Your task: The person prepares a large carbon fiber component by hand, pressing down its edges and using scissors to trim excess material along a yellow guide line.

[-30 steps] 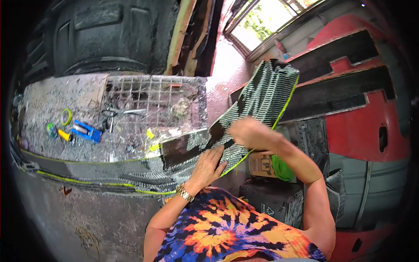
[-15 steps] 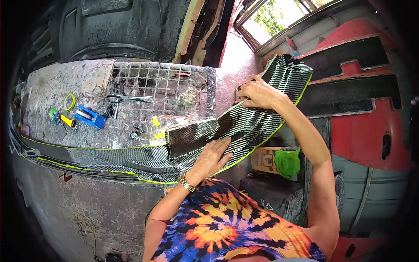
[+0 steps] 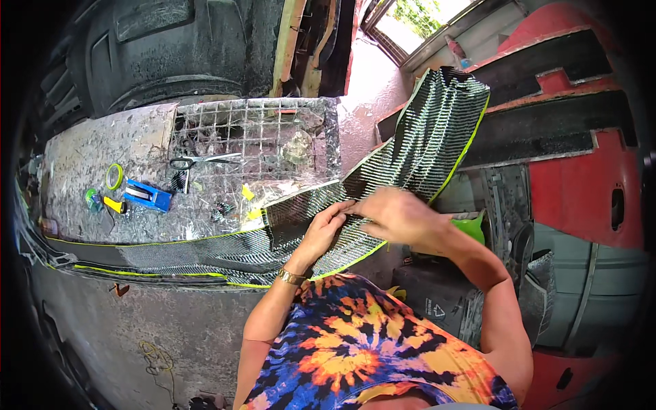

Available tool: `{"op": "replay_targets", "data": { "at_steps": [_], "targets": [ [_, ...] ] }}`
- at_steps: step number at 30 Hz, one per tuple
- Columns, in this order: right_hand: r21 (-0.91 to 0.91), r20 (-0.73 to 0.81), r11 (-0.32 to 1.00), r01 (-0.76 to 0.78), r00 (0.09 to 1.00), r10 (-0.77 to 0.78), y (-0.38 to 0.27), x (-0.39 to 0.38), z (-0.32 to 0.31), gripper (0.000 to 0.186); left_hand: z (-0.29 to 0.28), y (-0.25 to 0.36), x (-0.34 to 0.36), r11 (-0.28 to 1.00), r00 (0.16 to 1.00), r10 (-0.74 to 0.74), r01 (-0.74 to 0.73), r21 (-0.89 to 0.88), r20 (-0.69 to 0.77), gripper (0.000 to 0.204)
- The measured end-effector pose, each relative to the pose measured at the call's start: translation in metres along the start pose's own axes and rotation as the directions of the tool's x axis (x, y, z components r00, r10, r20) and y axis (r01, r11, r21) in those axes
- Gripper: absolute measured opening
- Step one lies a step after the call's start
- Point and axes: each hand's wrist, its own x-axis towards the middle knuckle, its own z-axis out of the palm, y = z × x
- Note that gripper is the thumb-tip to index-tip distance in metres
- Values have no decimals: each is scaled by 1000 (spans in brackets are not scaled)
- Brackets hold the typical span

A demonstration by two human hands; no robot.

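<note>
A long strip of black woven carbon fibre cloth (image 3: 372, 174) with a shiny twill pattern runs from the table's near edge up to the right. Yellow-green tape lines its outer edge, and its far end is crumpled upward. My left hand (image 3: 322, 234), with a gold watch at the wrist, rests on the cloth, fingers stretched toward the right. Close against its fingertips is my right hand (image 3: 396, 215), over the cloth and smeared by motion. Whether its fingers grip the cloth cannot be made out. Leftward, the cloth lies along a long curved mould (image 3: 164, 253).
On the worktable (image 3: 130, 126) lie scissors (image 3: 205, 159), a blue tape dispenser (image 3: 147, 196), a green tape roll (image 3: 114, 176) and a yellow cutter (image 3: 115, 205). Red and black panels (image 3: 574, 184) stand at the right. A yellow cord (image 3: 157, 357) lies on the floor.
My right hand has come down and left from the cloth's upper edge to beside my left hand. The left fingers have shifted slightly upward, and the view has shifted a little.
</note>
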Motion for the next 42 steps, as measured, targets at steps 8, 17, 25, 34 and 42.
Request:
{"op": "replay_targets", "data": {
  "at_steps": [8, 17, 25, 34, 42],
  "targets": [
    [-163, 59, 981, -102, 992, 113, 0, -21, 47, 46, -8, 31, -11, 838, 898, 370, -211, 503, -239, 23],
    [-334, 62, 914, -230, 962, 265, -23, -8, 64, 60, -31, 79, 31, 96, 965, 245, -115, 989, 88, 121],
    [-314, 33, 896, -315, 939, 341, -29, -4, 76, 57, -27, 71, 35, 73, 981, 170, -107, 992, 93, 137],
    [-359, -62, 878, -315, 947, 315, -28, -8, 82, 56, -24, 78, 63, 332, 1000, -4, -19, 943, 21, 120],
    [-361, -28, 868, -341, 934, 356, -33, -3, 80, 53, -36, 77, 97, 805, 959, -215, 67, 590, 185, 36]
  ]
}}
